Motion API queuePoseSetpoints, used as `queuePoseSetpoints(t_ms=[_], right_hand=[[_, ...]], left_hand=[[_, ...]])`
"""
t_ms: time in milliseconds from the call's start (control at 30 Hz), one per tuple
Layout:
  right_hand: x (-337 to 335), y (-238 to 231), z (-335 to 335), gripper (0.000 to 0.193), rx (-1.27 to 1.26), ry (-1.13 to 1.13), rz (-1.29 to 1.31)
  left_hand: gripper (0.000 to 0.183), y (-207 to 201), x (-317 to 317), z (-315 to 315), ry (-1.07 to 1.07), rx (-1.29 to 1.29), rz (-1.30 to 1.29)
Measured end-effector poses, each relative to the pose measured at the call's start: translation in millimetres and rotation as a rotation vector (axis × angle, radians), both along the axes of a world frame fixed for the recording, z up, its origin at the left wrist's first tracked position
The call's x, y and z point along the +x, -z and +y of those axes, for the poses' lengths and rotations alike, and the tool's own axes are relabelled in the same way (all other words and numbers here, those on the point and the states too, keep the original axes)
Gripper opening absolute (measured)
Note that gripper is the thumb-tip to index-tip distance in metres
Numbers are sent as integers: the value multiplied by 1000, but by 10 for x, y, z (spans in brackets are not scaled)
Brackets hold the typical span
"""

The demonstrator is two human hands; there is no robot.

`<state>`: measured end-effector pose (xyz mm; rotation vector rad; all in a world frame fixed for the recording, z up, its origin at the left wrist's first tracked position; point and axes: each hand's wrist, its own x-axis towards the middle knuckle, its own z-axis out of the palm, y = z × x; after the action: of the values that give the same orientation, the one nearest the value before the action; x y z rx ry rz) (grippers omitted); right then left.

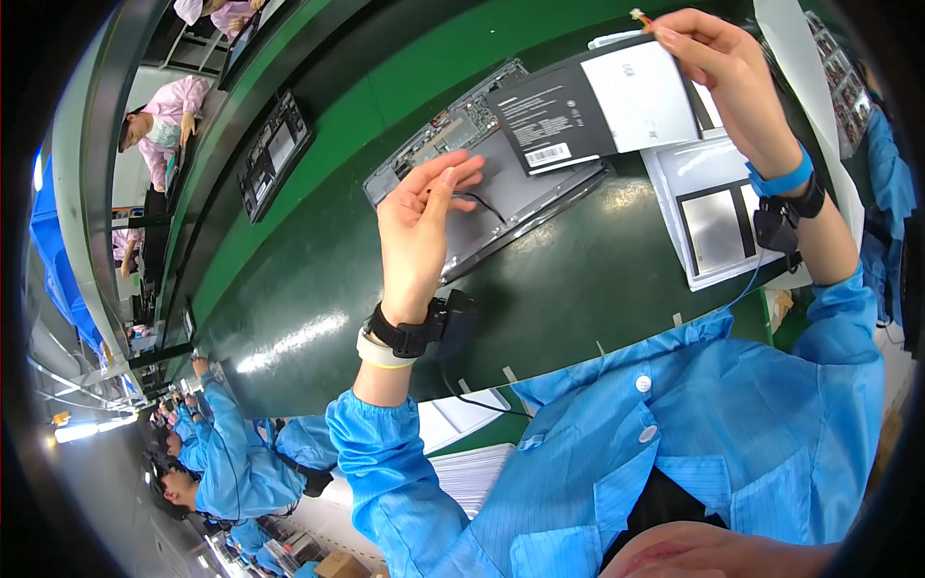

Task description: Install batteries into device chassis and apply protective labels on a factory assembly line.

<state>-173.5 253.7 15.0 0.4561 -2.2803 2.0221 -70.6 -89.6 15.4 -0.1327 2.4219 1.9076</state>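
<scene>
Head view, looking down across a dark green bench [540, 313]. At far left, beyond a railing, a co-worker in a pink coat [178, 101]; lower down, co-workers in blue coats [241, 462]. Next, near the bench's far side, a second opened device [275, 154], dark, with inner parts exposed. Toward the middle, the left hand [412, 217], fingers and thumb loosely bent and partly open, above the near-left part of an opened grey laptop shell [540, 197]; a thin black cable [489, 207] right at the fingers, impossible to tell whether gripped. Overlapping the shell in this view, a flat black-and-white battery pack [559, 111], raised and tilted. At its upper right corner, the right hand [723, 72], closed on the pack between thumb and fingers, with a small wired connector [644, 21] jutting out beyond the fingertips. Below that hand, a white tray [672, 207] of silver-and-black flat pieces. At far right, a clear tray of small parts [836, 82].
</scene>
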Motion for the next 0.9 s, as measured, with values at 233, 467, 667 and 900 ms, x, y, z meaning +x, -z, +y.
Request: queuePoseSetpoints(t_ms=[233, 467, 667, 900], right_hand=[[-142, 83, -697, 18, 122, -194, 26], [-108, 247, -1198, 15, 279, -312, 116], [-171, 316, -1183, 16, 343, -324, -19], [-176, 328, -1157, 16, 401, -308, -53]], left_hand=[[30, -196, 114, 76, 152, -3, 42], [32, -231, 174, -17, 258, 70, 33], [105, -309, 376, -611, 196, -767, 319], [130, 71, 504, -753, 265, -717, 264]])
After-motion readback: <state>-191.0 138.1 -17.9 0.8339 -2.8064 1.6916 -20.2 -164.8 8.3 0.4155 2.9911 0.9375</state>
